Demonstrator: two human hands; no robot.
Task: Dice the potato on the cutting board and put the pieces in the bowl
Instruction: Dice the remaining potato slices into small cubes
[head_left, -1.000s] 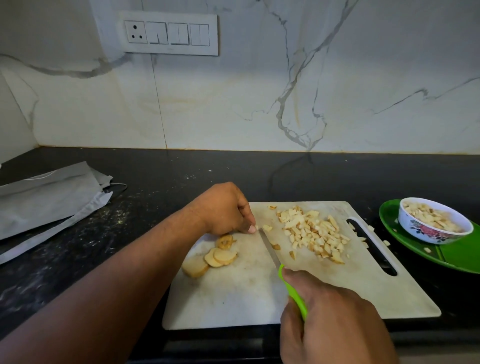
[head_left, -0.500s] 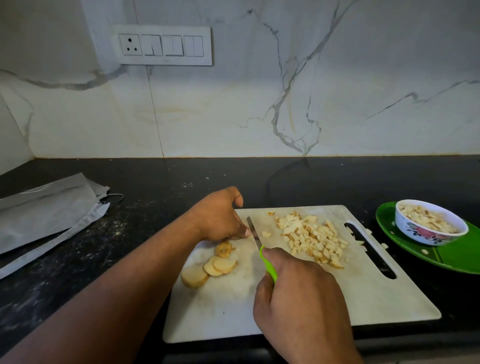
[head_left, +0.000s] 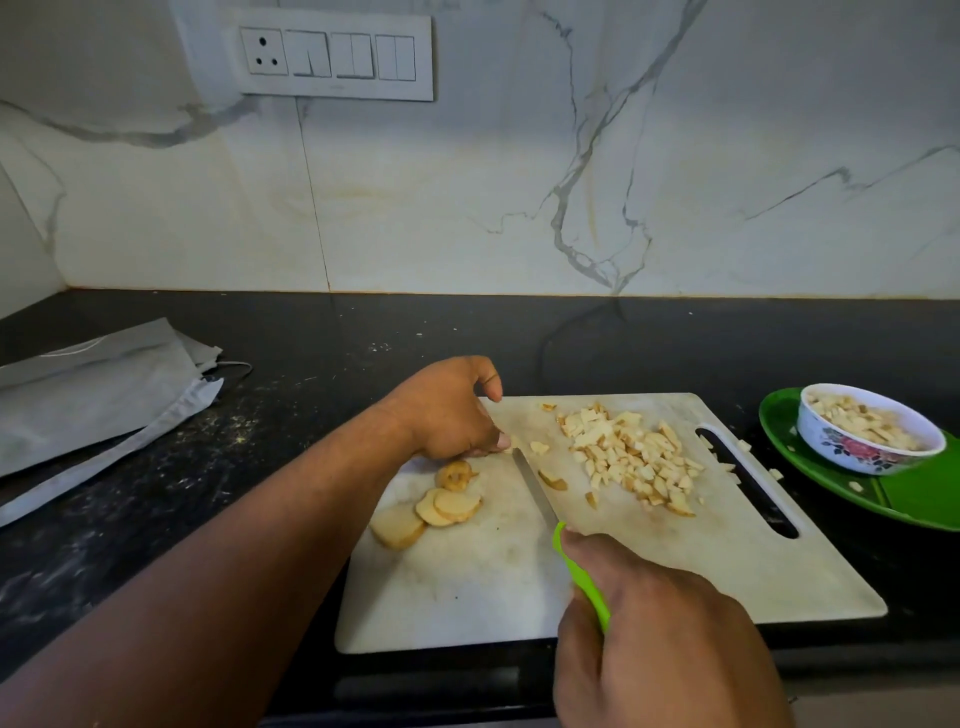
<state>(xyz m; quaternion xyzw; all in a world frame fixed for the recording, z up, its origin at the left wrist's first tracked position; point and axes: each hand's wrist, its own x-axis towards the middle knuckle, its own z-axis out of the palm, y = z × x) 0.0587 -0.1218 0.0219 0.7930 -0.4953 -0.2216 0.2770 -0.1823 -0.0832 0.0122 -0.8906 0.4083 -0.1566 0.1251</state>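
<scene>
We've got the white cutting board (head_left: 519, 587) on the dark surface (head_left: 311, 364), and our left hand (head_left: 447, 410) sits at its far left edge with the fingers (head_left: 491, 441) curled, pinching down on a small bit of potato (head_left: 511, 442) right at the knife tip. Our right hand (head_left: 660, 639) is wrapped around the green handle of the knife (head_left: 535, 488), whose blade lies low on the board and points away from us toward that bit.

Just left of the blade there's a little stack of potato slices (head_left: 441, 501), uncut, tucked under our left wrist. On the other side of the blade sits the pile of diced pieces (head_left: 631, 452) — a few strays lie between it and the knife, and a few more have spilled past the board's handle slot (head_left: 748, 483).

Off to the right, well apart from the board, the flowered bowl (head_left: 867, 447) stands on a green plate (head_left: 831, 483) and holds diced potato already — a couple of bits lie on the plate too.

Far left there's some grey folded cloth (head_left: 98, 395), and a switch panel (head_left: 335, 56) on the marble wall (head_left: 519, 208).
</scene>
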